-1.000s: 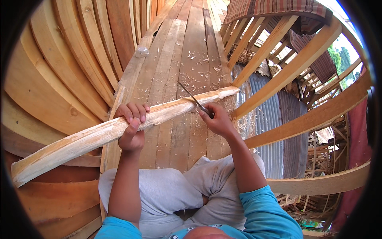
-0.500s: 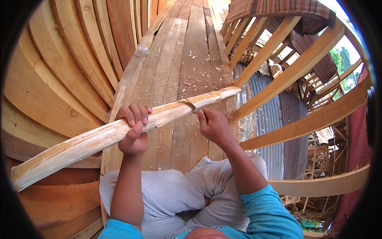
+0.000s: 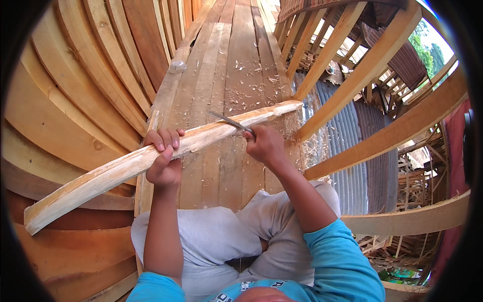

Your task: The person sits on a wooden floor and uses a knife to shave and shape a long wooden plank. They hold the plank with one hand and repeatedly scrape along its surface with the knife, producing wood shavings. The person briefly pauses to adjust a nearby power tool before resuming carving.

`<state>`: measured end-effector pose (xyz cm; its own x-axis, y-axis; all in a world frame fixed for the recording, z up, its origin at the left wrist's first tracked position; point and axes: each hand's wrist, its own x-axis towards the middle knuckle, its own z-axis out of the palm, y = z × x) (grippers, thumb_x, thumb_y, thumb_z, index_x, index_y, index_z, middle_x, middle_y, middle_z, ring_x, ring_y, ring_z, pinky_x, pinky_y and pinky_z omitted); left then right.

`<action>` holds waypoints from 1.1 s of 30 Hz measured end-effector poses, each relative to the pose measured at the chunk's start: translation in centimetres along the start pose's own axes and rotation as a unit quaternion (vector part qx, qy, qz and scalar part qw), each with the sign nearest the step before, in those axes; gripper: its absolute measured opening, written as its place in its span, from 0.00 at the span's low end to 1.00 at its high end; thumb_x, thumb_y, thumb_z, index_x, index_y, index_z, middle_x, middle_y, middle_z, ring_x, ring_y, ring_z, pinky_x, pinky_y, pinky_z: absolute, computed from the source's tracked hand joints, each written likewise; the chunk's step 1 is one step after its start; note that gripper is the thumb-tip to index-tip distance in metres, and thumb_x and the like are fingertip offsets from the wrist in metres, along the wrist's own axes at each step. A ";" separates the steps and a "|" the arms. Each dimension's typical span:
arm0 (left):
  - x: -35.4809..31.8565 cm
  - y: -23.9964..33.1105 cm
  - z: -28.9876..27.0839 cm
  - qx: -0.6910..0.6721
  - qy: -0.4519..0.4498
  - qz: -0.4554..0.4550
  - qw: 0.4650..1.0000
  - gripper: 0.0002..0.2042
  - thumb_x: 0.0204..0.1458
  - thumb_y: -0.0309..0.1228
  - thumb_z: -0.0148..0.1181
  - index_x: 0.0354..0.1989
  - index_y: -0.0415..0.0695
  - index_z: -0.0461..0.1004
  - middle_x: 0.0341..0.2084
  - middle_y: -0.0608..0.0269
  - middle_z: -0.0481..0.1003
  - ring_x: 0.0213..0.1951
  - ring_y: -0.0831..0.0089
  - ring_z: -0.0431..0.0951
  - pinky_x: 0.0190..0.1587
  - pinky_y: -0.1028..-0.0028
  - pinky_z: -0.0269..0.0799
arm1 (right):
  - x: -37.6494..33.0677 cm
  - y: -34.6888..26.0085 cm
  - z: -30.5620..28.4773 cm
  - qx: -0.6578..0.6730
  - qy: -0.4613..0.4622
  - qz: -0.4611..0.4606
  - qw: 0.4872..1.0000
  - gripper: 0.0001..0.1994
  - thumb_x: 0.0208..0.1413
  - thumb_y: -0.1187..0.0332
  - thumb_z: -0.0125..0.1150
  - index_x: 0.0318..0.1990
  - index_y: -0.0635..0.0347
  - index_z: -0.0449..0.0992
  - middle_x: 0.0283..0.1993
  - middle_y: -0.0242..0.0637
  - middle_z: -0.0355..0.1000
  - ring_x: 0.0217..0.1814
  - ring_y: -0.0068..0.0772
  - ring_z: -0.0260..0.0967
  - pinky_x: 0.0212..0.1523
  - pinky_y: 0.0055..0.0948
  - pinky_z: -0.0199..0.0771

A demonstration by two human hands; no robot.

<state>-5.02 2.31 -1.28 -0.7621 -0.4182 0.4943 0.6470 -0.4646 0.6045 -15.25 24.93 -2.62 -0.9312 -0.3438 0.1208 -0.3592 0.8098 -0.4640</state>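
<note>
- The floor (image 3: 234,176) is made of long brown boards, with little curly wood bits (image 3: 241,68) spread over it.
- A long pale piece of wood (image 3: 201,138) goes across in front of the person, above the floor boards, a bit slanted, with its right end farther away.
- The left hand (image 3: 165,168) holds this wood near its middle, fingers over the top and thumb on the near side.
- The right hand (image 3: 266,143) is curled around the handle of a knife (image 3: 229,121). The blade lies across the wood, to the right of the left hand.
- Gray pants (image 3: 211,231) cover the person's bent legs.
- Big curved boards (image 3: 95,90) stand on the left.
- Wavy metal sheets (image 3: 347,151) lie past the wooden bars (image 3: 362,71) on the right.
</note>
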 end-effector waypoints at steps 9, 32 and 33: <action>0.4 -0.5 0.4 -0.019 -0.018 0.030 0.999 0.12 0.39 0.24 0.56 0.27 0.50 0.58 0.23 0.68 0.60 0.32 0.73 0.62 0.54 0.62 0.61 | 2.3 8.2 -1.0 -0.029 0.013 0.139 0.990 0.19 0.61 0.56 0.49 0.35 0.64 0.79 0.37 0.59 0.76 0.43 0.60 0.74 0.46 0.51 0.71; 0.1 -0.9 -0.4 -0.032 -0.006 0.041 0.999 0.11 0.39 0.23 0.55 0.27 0.50 0.59 0.23 0.67 0.61 0.32 0.72 0.64 0.54 0.62 0.61 | 1.4 4.4 2.7 0.083 0.049 0.045 0.994 0.25 0.68 0.55 0.40 0.35 0.69 0.76 0.33 0.61 0.74 0.39 0.63 0.72 0.42 0.54 0.68; 0.0 -0.7 -0.3 -0.034 -0.005 0.033 0.999 0.11 0.39 0.23 0.56 0.27 0.49 0.59 0.23 0.66 0.61 0.32 0.72 0.64 0.54 0.62 0.62 | 0.6 2.6 2.4 0.105 0.024 0.035 0.994 0.25 0.67 0.55 0.40 0.34 0.69 0.76 0.34 0.60 0.74 0.39 0.64 0.71 0.42 0.55 0.68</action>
<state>-5.44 2.47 -1.89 -0.7177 -0.4417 0.5383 0.6957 -0.4886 0.5266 -16.58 25.64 -5.88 -0.9570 -0.2636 0.1209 -0.2775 0.7117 -0.6454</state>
